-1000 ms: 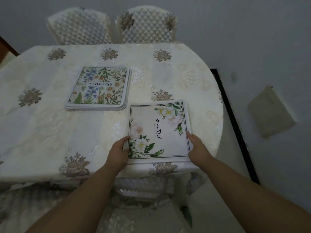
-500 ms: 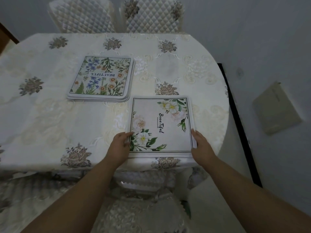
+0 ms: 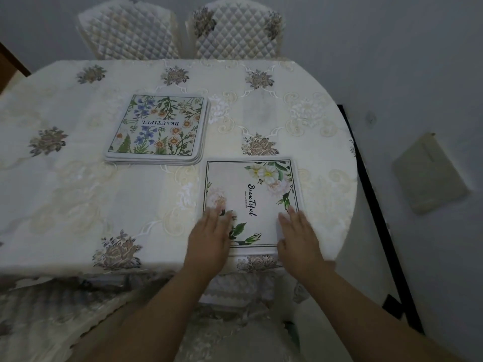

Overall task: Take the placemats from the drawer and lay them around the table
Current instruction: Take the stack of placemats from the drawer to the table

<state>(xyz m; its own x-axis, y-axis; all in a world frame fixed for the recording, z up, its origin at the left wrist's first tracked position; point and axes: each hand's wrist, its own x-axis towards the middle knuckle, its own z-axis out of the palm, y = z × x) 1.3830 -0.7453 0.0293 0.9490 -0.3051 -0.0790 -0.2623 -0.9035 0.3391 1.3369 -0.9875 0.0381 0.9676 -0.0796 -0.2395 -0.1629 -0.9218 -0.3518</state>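
A table (image 3: pixel 78 194) covered by a cream cloth with embroidered flowers fills most of the view. Two quilted chairs (image 3: pixel 183 30) stand side by side at its far edge, and another cushioned seat (image 3: pixel 235 335) sits tucked under the near edge between the person's arms. On the floor to the right lies a flat beige square (image 3: pixel 431 173), beside a black strip (image 3: pixel 379 218) that runs along the table's curve.

A stack of placemats (image 3: pixel 159 129) with blue and orange flowers rests on the cloth left of centre. Just beside its near right corner, apart from it, a single placemat (image 3: pixel 251 199) with white flowers lies flat at the table's near edge.

The left hand (image 3: pixel 209 236) rests flat on this mat's near left corner, fingers straight and together. The right hand (image 3: pixel 298 239) lies flat on the near right corner, fingers straight too. Both are slightly blurred.
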